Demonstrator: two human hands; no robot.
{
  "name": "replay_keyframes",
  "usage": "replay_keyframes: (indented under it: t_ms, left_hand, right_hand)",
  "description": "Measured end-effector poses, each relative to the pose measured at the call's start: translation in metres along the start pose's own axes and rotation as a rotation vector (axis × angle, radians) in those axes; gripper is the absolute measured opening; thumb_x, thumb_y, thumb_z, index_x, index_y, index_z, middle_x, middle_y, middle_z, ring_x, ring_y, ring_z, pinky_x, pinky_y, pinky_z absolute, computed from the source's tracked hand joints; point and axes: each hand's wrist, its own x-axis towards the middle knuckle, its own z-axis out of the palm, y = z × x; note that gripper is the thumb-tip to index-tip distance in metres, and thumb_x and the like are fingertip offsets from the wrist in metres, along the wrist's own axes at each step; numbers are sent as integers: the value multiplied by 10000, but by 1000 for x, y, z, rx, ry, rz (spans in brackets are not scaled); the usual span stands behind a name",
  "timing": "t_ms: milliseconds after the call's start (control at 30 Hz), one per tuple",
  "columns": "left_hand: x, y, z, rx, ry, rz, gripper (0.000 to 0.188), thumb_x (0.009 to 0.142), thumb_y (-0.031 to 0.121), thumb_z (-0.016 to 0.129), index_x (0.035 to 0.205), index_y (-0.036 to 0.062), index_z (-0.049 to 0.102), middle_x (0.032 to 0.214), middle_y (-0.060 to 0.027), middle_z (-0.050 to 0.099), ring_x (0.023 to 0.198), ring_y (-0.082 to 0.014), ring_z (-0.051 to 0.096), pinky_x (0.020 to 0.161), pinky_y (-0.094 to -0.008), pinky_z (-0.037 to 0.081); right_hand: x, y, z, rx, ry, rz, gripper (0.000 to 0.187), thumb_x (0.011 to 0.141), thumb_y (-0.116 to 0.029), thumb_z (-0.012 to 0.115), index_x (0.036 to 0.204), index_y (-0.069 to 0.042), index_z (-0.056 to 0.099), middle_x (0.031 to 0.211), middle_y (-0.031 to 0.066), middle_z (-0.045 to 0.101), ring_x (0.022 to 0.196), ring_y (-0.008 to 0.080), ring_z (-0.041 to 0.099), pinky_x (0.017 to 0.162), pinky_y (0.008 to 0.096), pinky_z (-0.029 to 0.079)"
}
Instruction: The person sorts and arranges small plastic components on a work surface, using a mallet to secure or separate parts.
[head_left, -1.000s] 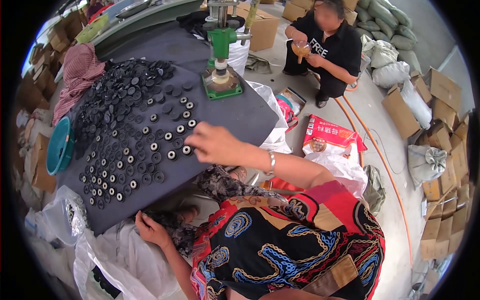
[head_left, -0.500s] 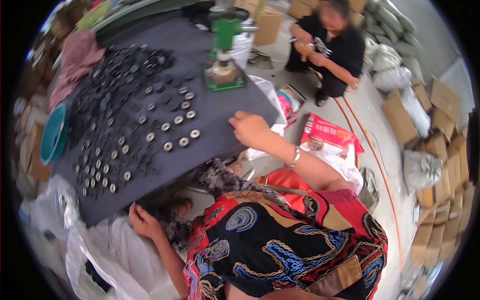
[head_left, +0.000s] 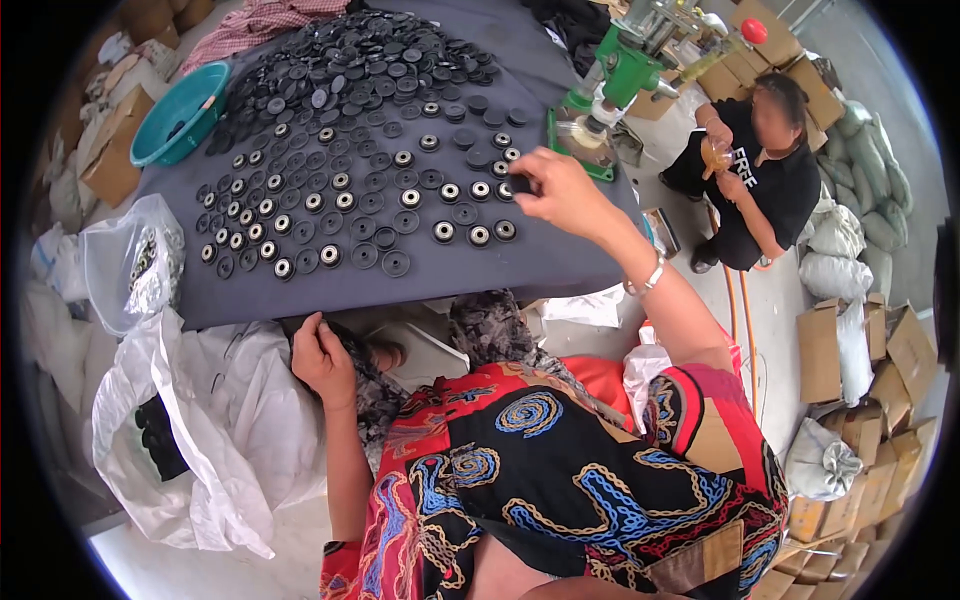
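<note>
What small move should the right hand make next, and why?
Probably lower the dark round piece onto the grey cloth: the right hand pinches it right beside metal-centred wheels laid out in short rows there, so setting it down seems the shortest step.

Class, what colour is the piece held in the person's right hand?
The piece in the right hand is black, best seen in the head view.

Head-worn fisheye, wide — looking down, table (head_left: 555, 258) near
</note>
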Motion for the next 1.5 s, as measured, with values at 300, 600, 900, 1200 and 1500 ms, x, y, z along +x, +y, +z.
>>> replay_keyframes:
  t_ms: [300,600,900,1200,1500]
  left_hand:
    - [4,4,-3,-16,20,8,146,844,-28,591,976,8,640,782,-127,625,665,-285,608,615,-374,482]
    - [6,5,-4,-11,16,4,149,833,-36,590,967,8,641,763,-125,610,644,-282,597,599,-371,476]
    - [7,8,-4,-13,25,-4,137,828,-43,584,945,4,637,747,-123,603,634,-282,591,595,-372,473]
    - [7,6,-5,2,4,-22,140,821,-52,580,937,5,634,743,-123,599,625,-278,580,588,-367,467]
    - [7,7,-7,17,-26,-23,123,868,-21,583,975,11,635,822,-128,647,678,-263,622,628,-340,489]
  right_hand:
    - [88,-16,51,-39,-176,-95,399,688,-158,675,1051,7,655,977,176,624,923,336,612,829,412,493]
    - [110,-1,36,33,-42,39,363,686,-153,689,1020,-10,683,977,175,643,912,335,627,809,402,507]
    - [142,17,64,-21,-113,-104,363,726,-71,683,1075,27,647,971,141,629,850,254,624,782,336,503]
    - [163,16,67,-245,-277,-137,379,719,-68,677,1081,40,648,1033,189,651,984,342,626,872,395,504]
    - [164,12,67,-321,-328,-141,373,710,-60,696,1068,39,660,993,218,663,958,354,641,848,403,512]
